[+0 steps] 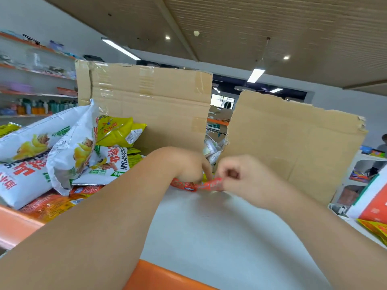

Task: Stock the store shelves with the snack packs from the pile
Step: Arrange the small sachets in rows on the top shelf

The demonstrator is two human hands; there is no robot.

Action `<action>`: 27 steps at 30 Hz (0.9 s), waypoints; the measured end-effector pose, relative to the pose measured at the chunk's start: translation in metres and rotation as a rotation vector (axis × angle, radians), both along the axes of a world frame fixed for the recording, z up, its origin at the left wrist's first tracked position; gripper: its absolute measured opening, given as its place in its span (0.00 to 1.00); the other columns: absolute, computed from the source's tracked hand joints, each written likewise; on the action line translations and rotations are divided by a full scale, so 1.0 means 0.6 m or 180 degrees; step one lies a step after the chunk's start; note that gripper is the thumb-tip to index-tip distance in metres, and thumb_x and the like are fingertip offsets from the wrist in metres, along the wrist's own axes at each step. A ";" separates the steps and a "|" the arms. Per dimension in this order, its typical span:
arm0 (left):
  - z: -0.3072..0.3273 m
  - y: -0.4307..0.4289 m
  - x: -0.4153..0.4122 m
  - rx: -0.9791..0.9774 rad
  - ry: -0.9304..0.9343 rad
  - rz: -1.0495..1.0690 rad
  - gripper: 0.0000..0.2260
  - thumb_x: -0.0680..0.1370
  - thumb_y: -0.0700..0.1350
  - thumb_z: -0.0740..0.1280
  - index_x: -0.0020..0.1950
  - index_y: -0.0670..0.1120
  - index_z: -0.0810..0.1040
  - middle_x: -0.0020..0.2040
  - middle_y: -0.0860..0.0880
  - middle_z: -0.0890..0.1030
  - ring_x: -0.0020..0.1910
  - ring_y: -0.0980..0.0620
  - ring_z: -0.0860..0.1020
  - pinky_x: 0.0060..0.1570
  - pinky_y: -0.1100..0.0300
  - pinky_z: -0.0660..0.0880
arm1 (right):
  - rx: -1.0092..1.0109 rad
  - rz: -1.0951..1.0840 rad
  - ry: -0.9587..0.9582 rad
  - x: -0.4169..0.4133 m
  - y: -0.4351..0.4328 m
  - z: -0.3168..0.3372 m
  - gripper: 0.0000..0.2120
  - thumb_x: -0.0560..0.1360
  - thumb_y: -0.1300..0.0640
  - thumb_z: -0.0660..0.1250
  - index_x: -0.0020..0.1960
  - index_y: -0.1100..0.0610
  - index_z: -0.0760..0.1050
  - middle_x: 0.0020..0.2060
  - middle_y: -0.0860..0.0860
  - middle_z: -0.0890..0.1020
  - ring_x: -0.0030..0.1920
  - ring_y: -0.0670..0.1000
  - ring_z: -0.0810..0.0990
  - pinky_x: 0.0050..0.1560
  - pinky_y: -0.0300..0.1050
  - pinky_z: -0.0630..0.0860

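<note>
Leftmost, pile [62,147] of white and yellow snack bags, heaped on the shelf [209,237] against a tall cardboard sheet [146,105], with orange packs underneath. Well apart from both hands, and nearer the left one.

Next, left hand [186,166]: stretched forward over the white shelf, fingers curled down onto the left half of a red pack [194,185]. Grips it, by the look of it, with fingertips hidden behind pack and knuckles; cannot say how firmly.

Between the hands, that red pack: slim, long axis running left to right, nearly level. Just above the shelf top or touching it; cannot tell which. Held toward the back of the shelf, before the gap between two cardboard sheets.

Then right hand [240,176]: thumb and forefinger pressed together on the pack's right end, remaining fingers curled into the palm. A pinch, not a full grasp.

Farther right, second sheet [282,143], torn along its top, upright behind the right hand.

Judged from this: placing step in hand. Calls for lowering the pack flat, long axis kept parallel to the orange front edge [159,277], then loosening both grips. After that, on to the pile, leftward, most easily with the left hand. Possible snag: a thin pack twisting or buckling when held only at its ends.
</note>
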State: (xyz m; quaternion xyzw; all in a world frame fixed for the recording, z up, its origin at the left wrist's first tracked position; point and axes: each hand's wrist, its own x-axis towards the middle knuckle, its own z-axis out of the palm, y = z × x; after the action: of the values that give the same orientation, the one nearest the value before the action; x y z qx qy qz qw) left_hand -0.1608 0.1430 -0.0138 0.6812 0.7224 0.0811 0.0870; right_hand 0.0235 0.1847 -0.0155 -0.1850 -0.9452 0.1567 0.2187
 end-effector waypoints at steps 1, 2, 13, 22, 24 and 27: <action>0.002 -0.001 0.002 -0.0011 0.0038 -0.0012 0.12 0.77 0.43 0.68 0.50 0.62 0.79 0.48 0.58 0.79 0.48 0.51 0.78 0.51 0.57 0.76 | -0.0370 -0.0003 0.0349 0.008 0.003 0.011 0.02 0.68 0.60 0.66 0.37 0.57 0.73 0.27 0.52 0.72 0.29 0.46 0.67 0.30 0.44 0.62; 0.003 -0.003 0.005 -0.0025 0.0065 -0.0014 0.10 0.77 0.44 0.70 0.50 0.61 0.79 0.48 0.56 0.79 0.46 0.52 0.77 0.50 0.58 0.75 | -0.0684 -0.0084 0.0692 0.016 0.007 0.022 0.02 0.68 0.62 0.64 0.37 0.58 0.73 0.25 0.52 0.71 0.27 0.46 0.67 0.28 0.41 0.61; -0.018 0.010 0.014 -0.0040 0.0038 0.0071 0.13 0.71 0.52 0.78 0.53 0.60 0.80 0.57 0.56 0.80 0.54 0.52 0.80 0.58 0.55 0.77 | -0.0846 -0.1718 -0.0480 0.058 0.079 0.000 0.15 0.77 0.58 0.63 0.63 0.51 0.72 0.41 0.52 0.78 0.31 0.51 0.77 0.26 0.41 0.72; -0.019 0.004 0.046 -0.0169 0.0157 -0.0036 0.27 0.73 0.63 0.73 0.71 0.63 0.71 0.60 0.58 0.70 0.52 0.54 0.70 0.39 0.62 0.67 | -0.0359 -0.1118 -0.1713 0.046 0.050 -0.006 0.32 0.72 0.38 0.73 0.73 0.37 0.67 0.64 0.46 0.77 0.61 0.51 0.78 0.63 0.49 0.76; -0.017 0.004 0.055 -0.0194 0.0205 -0.0055 0.26 0.75 0.62 0.72 0.72 0.63 0.72 0.58 0.57 0.73 0.47 0.54 0.71 0.33 0.64 0.64 | -0.0243 -0.1065 -0.1859 0.046 0.044 -0.006 0.32 0.73 0.39 0.72 0.74 0.37 0.67 0.64 0.45 0.77 0.60 0.50 0.77 0.61 0.43 0.75; -0.015 0.002 0.064 -0.0133 0.0301 -0.0053 0.20 0.77 0.60 0.70 0.69 0.63 0.74 0.50 0.58 0.74 0.41 0.57 0.72 0.36 0.63 0.67 | -0.0089 -0.1222 -0.2020 0.048 0.040 0.004 0.27 0.75 0.44 0.71 0.73 0.38 0.69 0.57 0.46 0.78 0.46 0.48 0.77 0.42 0.39 0.73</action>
State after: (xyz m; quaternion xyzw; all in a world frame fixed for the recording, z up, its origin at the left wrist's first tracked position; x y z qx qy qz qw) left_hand -0.1221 0.1443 -0.0228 0.6883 0.7216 0.0330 0.0675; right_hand 0.0523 0.2087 -0.0133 -0.4013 -0.9118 0.0606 -0.0624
